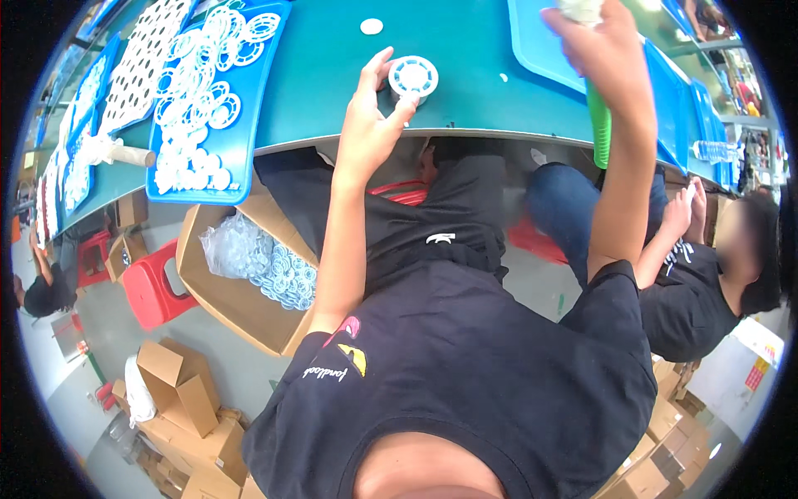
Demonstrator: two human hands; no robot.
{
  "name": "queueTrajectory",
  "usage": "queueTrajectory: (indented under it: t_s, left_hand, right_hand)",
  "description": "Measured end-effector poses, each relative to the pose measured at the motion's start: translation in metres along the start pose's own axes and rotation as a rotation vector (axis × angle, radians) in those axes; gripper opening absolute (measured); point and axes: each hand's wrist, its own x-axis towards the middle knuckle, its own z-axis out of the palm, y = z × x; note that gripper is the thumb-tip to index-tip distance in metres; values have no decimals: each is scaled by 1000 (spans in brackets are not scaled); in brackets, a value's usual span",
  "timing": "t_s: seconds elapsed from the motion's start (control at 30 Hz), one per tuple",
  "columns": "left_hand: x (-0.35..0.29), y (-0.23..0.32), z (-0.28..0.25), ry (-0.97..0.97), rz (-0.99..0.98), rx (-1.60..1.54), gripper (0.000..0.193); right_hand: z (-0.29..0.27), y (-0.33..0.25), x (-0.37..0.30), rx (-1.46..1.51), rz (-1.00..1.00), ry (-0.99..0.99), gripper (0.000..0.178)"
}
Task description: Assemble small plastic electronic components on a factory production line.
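Note:
My left hand (372, 116) is closed round the side of a white round plastic part (413, 77), its thumb and fingers against the rim. The part stands on the green table near its front edge, its top showing a ring of pale blue openings. My right hand (611, 58), slightly blurred, is raised over the right side of the table. It grips a green-handled tool (598, 125); a whitish end shows above the fingers, partly cut off by the picture's upper edge. Beyond my left hand lies a white disc (371, 27).
A blue tray (259, 100) of white rings and discs is at the left, beside a wooden-handled tool (133, 155). Another blue tray (532, 37) lies right. Below is a cardboard box (241, 320) of clear parts, near a red stool (154, 295). A co-worker (694, 291) sits right.

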Motion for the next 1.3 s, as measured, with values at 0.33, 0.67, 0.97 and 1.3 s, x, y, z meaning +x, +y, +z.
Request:
queueTrajectory:
  t_s: [0.33,0.67,0.97,1.3]
  left_hand:
    - [10,12,-5,-30,-13,-25,74]
    - [6,7,-2,-62,-4,51,83]
    - [1,20,-8,-67,-100,-247,65]
    - [104,145,52,-216,306,15,66]
  right_hand:
    - [61,81,24,-236,-383,-376,30]
    - [60,80,28,-255,-226,-430,34]
    - [99,99,18,-382,-165,-273,26]
    - [108,113,-8,-290,-138,-184,32]
